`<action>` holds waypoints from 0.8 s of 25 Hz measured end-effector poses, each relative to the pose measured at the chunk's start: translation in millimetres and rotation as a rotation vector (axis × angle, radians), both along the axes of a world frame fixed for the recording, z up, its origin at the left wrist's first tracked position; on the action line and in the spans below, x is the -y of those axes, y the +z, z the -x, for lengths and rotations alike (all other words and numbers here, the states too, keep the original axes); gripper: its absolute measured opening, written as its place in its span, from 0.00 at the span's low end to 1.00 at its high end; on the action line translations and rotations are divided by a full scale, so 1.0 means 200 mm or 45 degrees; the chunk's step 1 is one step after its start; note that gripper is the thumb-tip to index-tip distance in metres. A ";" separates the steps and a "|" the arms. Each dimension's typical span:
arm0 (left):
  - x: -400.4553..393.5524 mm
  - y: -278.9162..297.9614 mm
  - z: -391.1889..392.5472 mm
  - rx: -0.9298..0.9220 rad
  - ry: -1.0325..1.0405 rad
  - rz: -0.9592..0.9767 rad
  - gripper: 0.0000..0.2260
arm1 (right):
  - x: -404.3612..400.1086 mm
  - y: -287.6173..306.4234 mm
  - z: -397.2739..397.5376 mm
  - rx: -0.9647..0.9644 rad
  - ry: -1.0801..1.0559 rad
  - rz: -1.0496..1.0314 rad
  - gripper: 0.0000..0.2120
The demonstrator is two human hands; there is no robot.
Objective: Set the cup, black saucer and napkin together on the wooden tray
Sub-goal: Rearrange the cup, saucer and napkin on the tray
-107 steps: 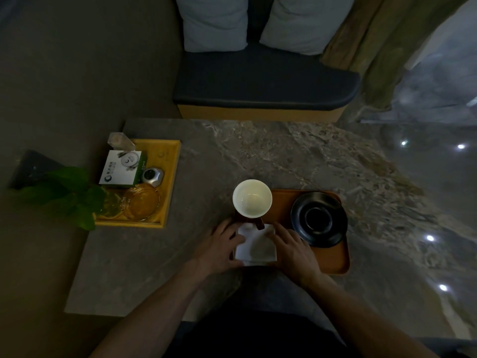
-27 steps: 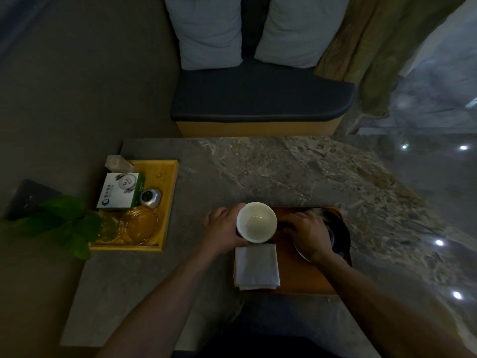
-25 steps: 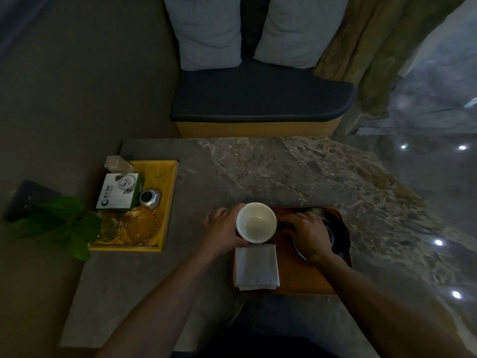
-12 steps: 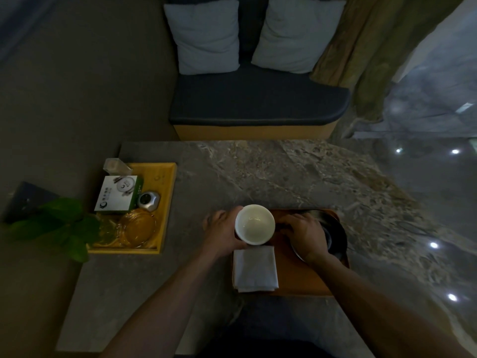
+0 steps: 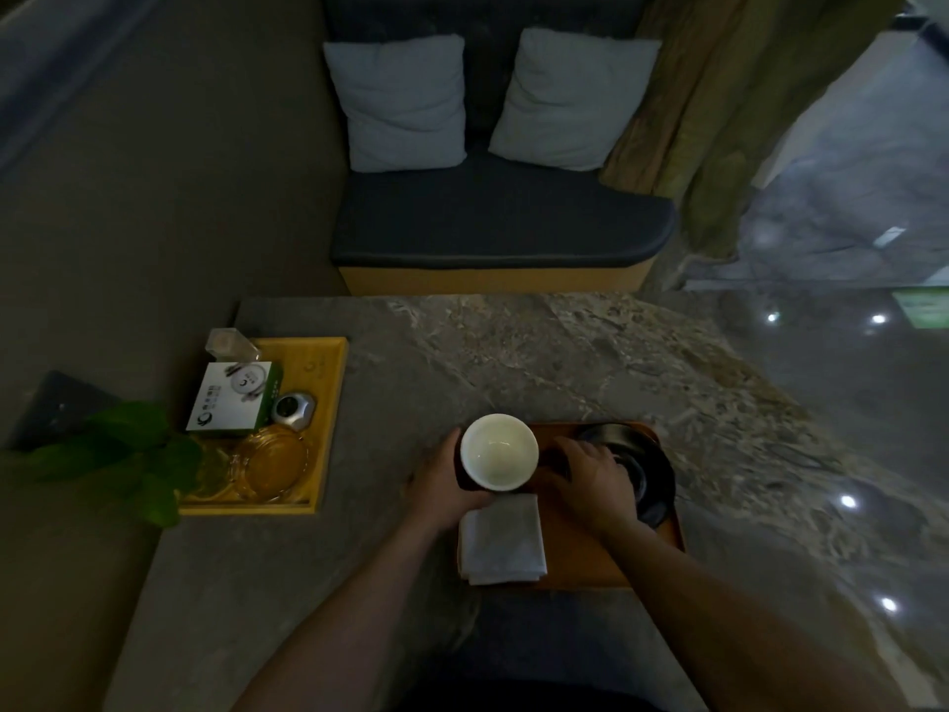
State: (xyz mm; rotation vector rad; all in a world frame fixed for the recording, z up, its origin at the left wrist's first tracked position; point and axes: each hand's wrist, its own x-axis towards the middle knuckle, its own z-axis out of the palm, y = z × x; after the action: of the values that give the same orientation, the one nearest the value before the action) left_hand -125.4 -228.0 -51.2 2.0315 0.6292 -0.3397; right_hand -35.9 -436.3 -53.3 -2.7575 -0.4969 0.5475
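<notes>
A white cup with a dark outer wall stands at the far left end of the wooden tray. My left hand wraps around the cup's left side. A folded white napkin lies on the tray's near left corner, just in front of the cup. The black saucer sits at the tray's far right. My right hand lies over its left half, fingers curled on its rim, hiding much of it.
A yellow tray at the table's left holds a white-green box, a glass ashtray and a small silver object. A green plant overhangs it. A cushioned bench stands beyond the marble table.
Both hands left the napkin: the left went to the cup, the right onto the saucer. Over the last second the hands barely shifted, while the view tilted upward.
</notes>
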 end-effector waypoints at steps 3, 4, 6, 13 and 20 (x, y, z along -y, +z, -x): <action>0.06 -0.02 0.07 -0.117 0.093 0.037 0.42 | 0.08 0.00 0.10 -0.007 -0.008 0.089 0.28; 0.09 -0.02 0.10 -0.176 0.112 -0.033 0.38 | 0.11 0.00 0.13 -0.003 0.014 0.112 0.27; 0.16 -0.03 0.17 -0.173 0.150 -0.209 0.28 | 0.19 0.00 0.18 0.001 0.051 0.136 0.26; 0.42 -0.03 0.31 0.001 -0.001 -0.380 0.13 | 0.47 0.03 0.20 0.088 0.274 0.212 0.19; 0.54 0.05 0.13 -0.163 -0.520 -0.559 0.19 | 0.76 0.05 0.08 0.106 0.397 0.218 0.16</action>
State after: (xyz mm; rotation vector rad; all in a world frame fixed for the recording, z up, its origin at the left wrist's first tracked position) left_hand -152.3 -335.8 -42.0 2.5807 0.3802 -0.6180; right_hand -51.1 -588.4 -44.0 -2.8907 -0.9516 0.5697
